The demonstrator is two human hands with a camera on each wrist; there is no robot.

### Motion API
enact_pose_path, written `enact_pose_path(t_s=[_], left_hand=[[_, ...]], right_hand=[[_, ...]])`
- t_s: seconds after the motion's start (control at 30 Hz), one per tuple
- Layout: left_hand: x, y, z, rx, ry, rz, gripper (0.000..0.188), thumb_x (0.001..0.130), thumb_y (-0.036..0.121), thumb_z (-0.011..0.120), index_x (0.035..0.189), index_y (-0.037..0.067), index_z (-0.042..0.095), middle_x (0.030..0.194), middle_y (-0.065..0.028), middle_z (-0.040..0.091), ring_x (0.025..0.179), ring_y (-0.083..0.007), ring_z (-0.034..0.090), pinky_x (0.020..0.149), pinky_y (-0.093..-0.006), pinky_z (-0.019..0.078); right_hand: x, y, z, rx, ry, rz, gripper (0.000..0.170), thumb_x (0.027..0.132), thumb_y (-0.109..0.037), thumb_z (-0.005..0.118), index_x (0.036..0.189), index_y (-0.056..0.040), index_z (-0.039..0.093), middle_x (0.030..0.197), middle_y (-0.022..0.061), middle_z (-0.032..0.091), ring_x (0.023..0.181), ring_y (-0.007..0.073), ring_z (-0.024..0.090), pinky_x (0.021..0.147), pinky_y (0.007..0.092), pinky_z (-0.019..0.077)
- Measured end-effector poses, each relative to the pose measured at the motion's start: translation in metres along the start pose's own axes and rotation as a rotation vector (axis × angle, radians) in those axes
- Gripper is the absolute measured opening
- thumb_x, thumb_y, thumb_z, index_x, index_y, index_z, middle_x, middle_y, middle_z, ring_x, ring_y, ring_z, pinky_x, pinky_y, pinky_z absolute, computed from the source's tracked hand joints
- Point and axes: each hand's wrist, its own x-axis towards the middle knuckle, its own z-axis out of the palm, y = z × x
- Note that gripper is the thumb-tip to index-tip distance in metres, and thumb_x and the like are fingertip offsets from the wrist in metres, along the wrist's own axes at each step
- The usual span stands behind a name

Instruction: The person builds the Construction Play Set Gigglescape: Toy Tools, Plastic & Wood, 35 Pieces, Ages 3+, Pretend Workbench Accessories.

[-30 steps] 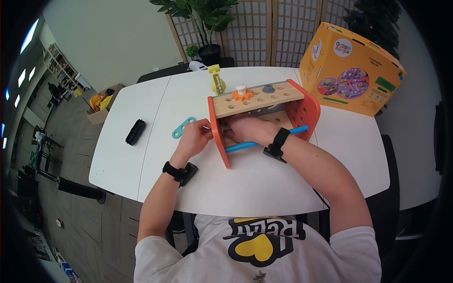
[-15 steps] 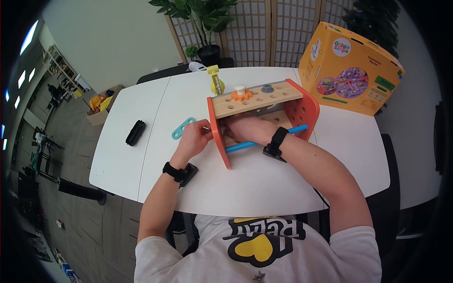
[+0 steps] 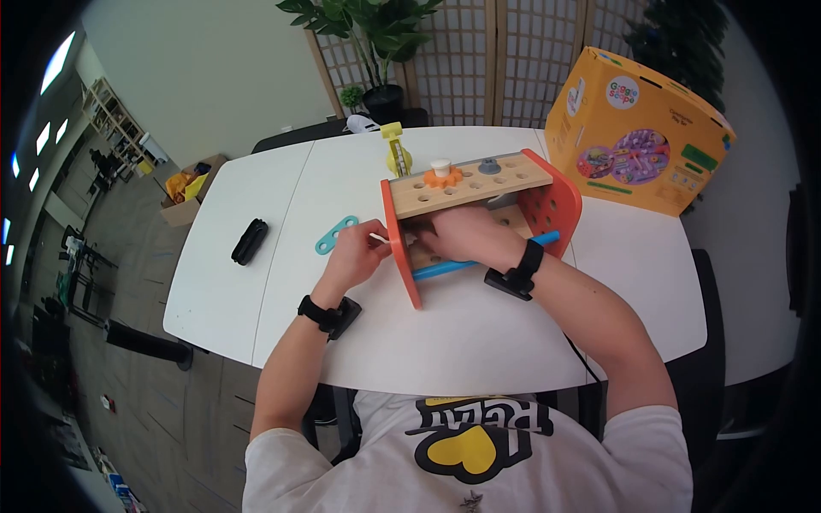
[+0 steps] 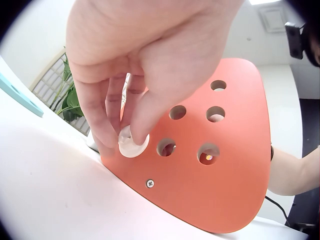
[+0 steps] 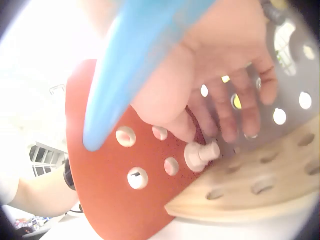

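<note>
A toy workbench with orange-red side panels [image 3: 564, 205] and a holed wooden top [image 3: 479, 185] stands on the table. At the outer face of its left panel [image 4: 225, 190], my left hand [image 3: 352, 256] pinches a white round-headed toy screw [image 4: 133, 146] between thumb and fingers. My right hand [image 3: 470, 232] reaches inside the bench, under the top and over the blue bar [image 3: 445, 269]. In the right wrist view its fingers are loosely extended, thumb and fingertips close to a pale knobbed piece [image 5: 196, 156] that stands out from the panel's inner face.
A teal holed strip [image 3: 336, 235] and a black case [image 3: 250, 242] lie to the left. Behind the bench stands a yellow toy tool [image 3: 395, 150]. An orange gear [image 3: 443, 178] and a grey piece [image 3: 489, 166] sit on the top. A big yellow box [image 3: 637, 128] stands back right.
My right hand and wrist have shifted slightly to the right and toward me. The left hand keeps its place at the panel, and the white screw head now shows between its fingers.
</note>
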Motion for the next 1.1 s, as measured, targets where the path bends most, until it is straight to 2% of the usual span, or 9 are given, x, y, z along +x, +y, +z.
enact_pose_path(t_s=[0.17, 0.27, 0.37, 0.43, 0.5, 0.6, 0.7, 0.8, 1.1], left_hand=[[0.001, -0.008, 0.004, -0.016, 0.026, 0.023, 0.014, 0.090, 0.007, 0.077, 0.100, -0.002, 0.070, 0.088, -0.0130, 0.076, 0.080, -0.0227, 0.076, 0.070, -0.0334, 0.0582], [0.001, 0.001, -0.001, 0.039, 0.030, 0.019, 0.014, 0.090, 0.006, 0.076, 0.100, -0.002, 0.070, 0.090, -0.0127, 0.076, 0.081, -0.0229, 0.076, 0.071, -0.0340, 0.0585], [0.003, 0.001, -0.002, 0.070, 0.024, -0.003, 0.014, 0.090, 0.005, 0.075, 0.102, -0.002, 0.070, 0.093, -0.0134, 0.076, 0.084, -0.0238, 0.076, 0.073, -0.0347, 0.0586], [0.004, 0.001, -0.004, 0.052, 0.015, -0.005, 0.017, 0.092, 0.006, 0.074, 0.106, -0.002, 0.071, 0.096, -0.0150, 0.077, 0.088, -0.0250, 0.076, 0.076, -0.0352, 0.0586], [0.004, -0.005, -0.001, -0.015, 0.034, -0.014, 0.027, 0.099, 0.020, 0.067, 0.115, -0.002, 0.071, 0.104, -0.0169, 0.076, 0.097, -0.0269, 0.075, 0.081, -0.0365, 0.0589], [0.005, 0.009, -0.005, -0.242, 0.016, -0.168, 0.053, 0.108, 0.042, 0.051, 0.127, -0.005, 0.068, 0.119, -0.0208, 0.073, 0.110, -0.0302, 0.071, 0.091, -0.0378, 0.0582], [0.011, 0.024, -0.010, -0.430, -0.061, -0.249, 0.079, 0.109, 0.060, 0.035, 0.133, -0.009, 0.063, 0.129, -0.0241, 0.068, 0.120, -0.0325, 0.066, 0.101, -0.0393, 0.0551], [0.014, 0.038, -0.008, -0.493, -0.025, -0.286, 0.089, 0.107, 0.066, 0.031, 0.134, -0.013, 0.061, 0.133, -0.0263, 0.066, 0.125, -0.0334, 0.063, 0.109, -0.0400, 0.0497], [0.021, 0.049, -0.031, -0.400, -0.037, -0.263, 0.073, 0.102, 0.052, 0.047, 0.135, -0.011, 0.061, 0.132, -0.0249, 0.067, 0.126, -0.0306, 0.062, 0.114, -0.0367, 0.0426]], right_hand=[[-0.049, -0.001, -0.019, 0.030, 0.029, -0.160, 0.038, 0.098, -0.029, 0.064, 0.125, -0.0040, 0.068, 0.117, 0.0160, 0.069, 0.101, 0.0349, 0.069, 0.089, 0.0441, 0.0560], [-0.083, -0.003, -0.038, 0.203, 0.112, -0.361, 0.033, 0.096, -0.023, 0.067, 0.122, -0.0016, 0.067, 0.115, 0.0138, 0.066, 0.099, 0.0308, 0.068, 0.087, 0.0404, 0.0558], [-0.103, 0.003, -0.064, 0.225, 0.467, -0.428, 0.028, 0.095, -0.017, 0.069, 0.120, -0.0049, 0.068, 0.108, 0.0118, 0.064, 0.094, 0.0306, 0.067, 0.080, 0.0420, 0.0549], [-0.110, 0.019, -0.089, 0.191, 0.671, -0.302, 0.026, 0.094, -0.014, 0.070, 0.119, -0.0052, 0.067, 0.110, 0.0107, 0.064, 0.094, 0.0259, 0.067, 0.079, 0.0371, 0.0540], [-0.113, 0.044, -0.111, 0.078, 0.780, -0.037, 0.034, 0.099, -0.026, 0.067, 0.125, -0.0039, 0.065, 0.118, 0.0126, 0.065, 0.099, 0.0225, 0.066, 0.084, 0.0352, 0.0529], [-0.100, 0.107, -0.111, 0.309, 0.690, 0.205, 0.048, 0.106, -0.042, 0.056, 0.135, -0.0035, 0.061, 0.127, 0.0139, 0.064, 0.109, 0.0224, 0.065, 0.091, 0.0359, 0.0517], [-0.097, 0.116, -0.105, 0.739, 0.284, 0.570, 0.062, 0.109, -0.054, 0.043, 0.143, -0.0040, 0.056, 0.135, 0.0147, 0.063, 0.119, 0.0217, 0.062, 0.099, 0.0370, 0.0495], [-0.083, 0.131, -0.082, 1.081, 0.183, 0.447, 0.058, 0.111, -0.050, 0.039, 0.144, -0.0050, 0.055, 0.139, 0.0137, 0.061, 0.126, 0.0213, 0.059, 0.104, 0.0370, 0.0480], [-0.089, 0.131, -0.081, 1.227, 0.234, 0.238, 0.054, 0.111, -0.036, 0.045, 0.151, -0.0004, 0.047, 0.147, 0.0128, 0.056, 0.132, 0.0193, 0.056, 0.112, 0.0355, 0.0441]])
